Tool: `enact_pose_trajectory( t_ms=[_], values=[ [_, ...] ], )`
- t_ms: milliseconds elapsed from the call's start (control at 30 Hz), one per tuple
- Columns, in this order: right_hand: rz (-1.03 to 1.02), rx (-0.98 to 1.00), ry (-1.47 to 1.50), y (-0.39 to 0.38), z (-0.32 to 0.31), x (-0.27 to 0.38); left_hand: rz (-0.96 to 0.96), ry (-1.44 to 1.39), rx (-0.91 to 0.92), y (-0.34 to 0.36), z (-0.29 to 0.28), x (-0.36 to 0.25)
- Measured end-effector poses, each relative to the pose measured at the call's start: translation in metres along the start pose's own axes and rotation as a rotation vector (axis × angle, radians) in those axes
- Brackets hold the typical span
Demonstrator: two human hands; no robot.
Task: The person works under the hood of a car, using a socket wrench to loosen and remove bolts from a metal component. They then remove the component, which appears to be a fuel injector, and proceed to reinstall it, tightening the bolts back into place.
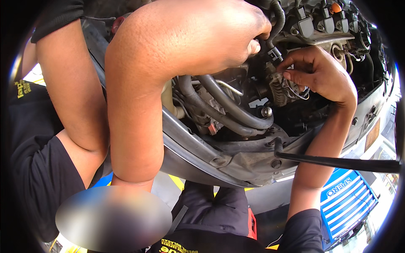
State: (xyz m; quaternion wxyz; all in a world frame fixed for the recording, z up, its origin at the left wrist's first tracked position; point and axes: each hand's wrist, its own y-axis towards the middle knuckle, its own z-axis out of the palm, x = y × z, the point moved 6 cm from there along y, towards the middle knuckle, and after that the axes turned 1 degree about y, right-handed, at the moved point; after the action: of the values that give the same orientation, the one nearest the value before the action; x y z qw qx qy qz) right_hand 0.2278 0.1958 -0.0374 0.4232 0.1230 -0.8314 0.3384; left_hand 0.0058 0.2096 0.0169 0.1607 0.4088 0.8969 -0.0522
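Observation:
My left hand (236,38) reaches over the engine bay with its wrist sharply bent. Its fingers are curled closed beside a black corrugated wiring conduit (277,21); what they grip, if anything, is hidden. At the conduit's lower end is a dark electrical connector (275,55). My right hand (322,78) comes in from the right, thumb and forefinger pinched together at the connector's lower end. Thin loose wires (300,95) and a ribbed metal part (278,93) lie just under those fingers.
Thick black hoses (219,114) curve below my hands. A black prop rod (337,160) crosses over my right forearm. Ignition coils (303,27) line the top right. At left, a co-worker's bare arm (76,92) is close to mine. A blue tool cabinet (348,202) stands lower right.

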Motion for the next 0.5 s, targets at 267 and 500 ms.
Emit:
enact_pose_trajectory(
  t_ms=[267, 500],
  values=[
    [-0.163, -0.01, -0.147, 0.001, 0.0, 0.008, -0.017, -0.009, 0.009, -0.008, -0.006, 0.0],
    [-0.082, 0.001, -0.178, 0.002, -0.001, 0.0, -0.015, -0.016, 0.052, 0.003, -0.009, 0.002]
  ],
)
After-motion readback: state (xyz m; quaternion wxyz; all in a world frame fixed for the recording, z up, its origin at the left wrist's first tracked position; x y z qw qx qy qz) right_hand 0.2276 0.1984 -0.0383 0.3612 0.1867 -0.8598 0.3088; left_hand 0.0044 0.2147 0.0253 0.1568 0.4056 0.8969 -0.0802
